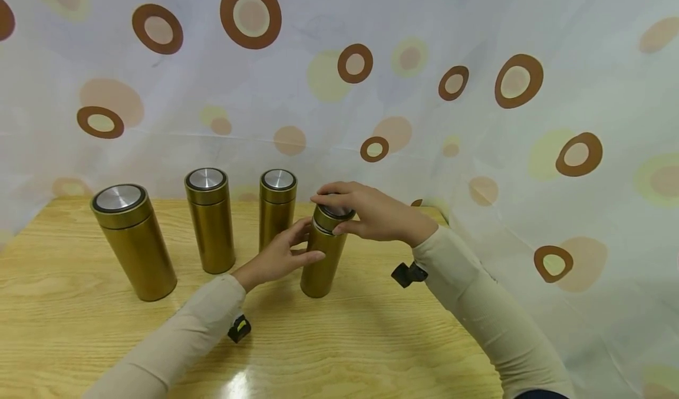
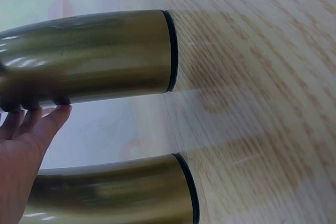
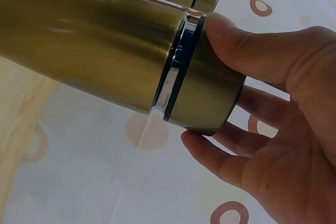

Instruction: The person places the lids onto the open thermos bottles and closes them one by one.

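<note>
A gold thermos [image 1: 323, 260] stands on the table, tilted in the head view, at the right end of a group of similar ones. My left hand [image 1: 278, 257] holds its body just below the neck, thumb at the front and fingers behind. From above, my right hand [image 1: 379, 213] grips the thermos lid [image 3: 207, 87], with thumb and fingers on opposite sides of it. In the right wrist view a gap shows between lid and body, with a shiny neck [image 3: 169, 85] inside. The left wrist view shows fingers [image 2: 55, 119] touching a thermos body.
Three more gold thermoses, the left one [image 1: 138, 251], the middle one [image 1: 214, 234] and the right one [image 1: 276, 213], stand lidded with silver tops. All are on a wood-grain table [image 1: 318, 346]. A patterned white curtain [image 1: 297, 92] hangs behind and along the right side.
</note>
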### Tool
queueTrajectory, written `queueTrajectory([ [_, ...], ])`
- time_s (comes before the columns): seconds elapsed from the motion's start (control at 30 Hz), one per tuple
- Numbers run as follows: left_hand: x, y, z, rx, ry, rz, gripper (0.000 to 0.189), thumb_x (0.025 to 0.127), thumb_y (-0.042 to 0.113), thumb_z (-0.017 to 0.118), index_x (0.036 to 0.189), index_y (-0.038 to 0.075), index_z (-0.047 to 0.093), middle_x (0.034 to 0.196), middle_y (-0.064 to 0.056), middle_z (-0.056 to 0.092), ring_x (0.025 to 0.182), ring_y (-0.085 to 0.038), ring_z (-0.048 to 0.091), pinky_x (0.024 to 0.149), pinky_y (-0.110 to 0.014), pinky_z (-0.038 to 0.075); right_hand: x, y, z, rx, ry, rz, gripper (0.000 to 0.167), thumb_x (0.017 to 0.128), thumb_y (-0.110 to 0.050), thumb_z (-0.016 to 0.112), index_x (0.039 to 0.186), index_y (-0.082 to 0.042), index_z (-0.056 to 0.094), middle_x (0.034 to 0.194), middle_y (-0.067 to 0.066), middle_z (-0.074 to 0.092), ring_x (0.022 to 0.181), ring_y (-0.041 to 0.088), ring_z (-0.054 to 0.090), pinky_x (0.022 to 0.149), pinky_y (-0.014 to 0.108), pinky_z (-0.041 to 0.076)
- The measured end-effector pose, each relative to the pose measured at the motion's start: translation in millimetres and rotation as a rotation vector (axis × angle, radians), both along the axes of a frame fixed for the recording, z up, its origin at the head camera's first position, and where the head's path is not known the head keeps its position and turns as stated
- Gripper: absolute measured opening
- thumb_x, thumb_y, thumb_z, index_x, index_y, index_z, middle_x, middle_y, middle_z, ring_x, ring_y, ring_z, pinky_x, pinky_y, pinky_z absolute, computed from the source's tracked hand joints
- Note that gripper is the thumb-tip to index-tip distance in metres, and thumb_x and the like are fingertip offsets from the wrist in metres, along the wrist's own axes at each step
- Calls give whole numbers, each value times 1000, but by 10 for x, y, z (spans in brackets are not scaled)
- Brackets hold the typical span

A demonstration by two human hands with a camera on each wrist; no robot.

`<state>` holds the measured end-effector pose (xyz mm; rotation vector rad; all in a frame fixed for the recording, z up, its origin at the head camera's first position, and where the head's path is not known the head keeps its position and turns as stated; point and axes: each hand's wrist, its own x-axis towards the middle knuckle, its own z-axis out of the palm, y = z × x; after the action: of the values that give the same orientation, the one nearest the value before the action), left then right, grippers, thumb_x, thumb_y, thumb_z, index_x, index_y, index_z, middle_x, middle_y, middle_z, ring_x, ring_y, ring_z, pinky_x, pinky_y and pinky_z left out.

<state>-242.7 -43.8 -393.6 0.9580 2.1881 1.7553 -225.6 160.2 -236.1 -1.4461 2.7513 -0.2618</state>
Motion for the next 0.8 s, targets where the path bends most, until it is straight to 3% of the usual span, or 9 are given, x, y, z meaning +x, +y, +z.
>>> queueTrajectory([
  [0.27,16,-12,30,-12,-5,-6,66,92,27,66,147,18,32,148,-11,40,135,-34,39,103,-49,44,18,-35,22,16,-48,-15,60,90,-14,68,144,-7,43,146,15,42,132,30,42,104,41,44],
  [0.63,20,-3,16,-2,-13,-14,67,92,27,66,148,17,31,149,-11,38,136,-34,38,104,-50,42,30,-16,-13,4,-32,-4,60,90,-13,67,144,-5,42,144,16,42,132,31,41,105,42,42],
  [0.8,29,-7,22,-8,-21,-3,68,92,28,66,148,17,30,150,-12,37,137,-35,37,104,-51,42,37,-3,41,48,-82,-23,68,89,-17,70,148,-11,37,152,15,32,138,32,32,110,46,37],
])
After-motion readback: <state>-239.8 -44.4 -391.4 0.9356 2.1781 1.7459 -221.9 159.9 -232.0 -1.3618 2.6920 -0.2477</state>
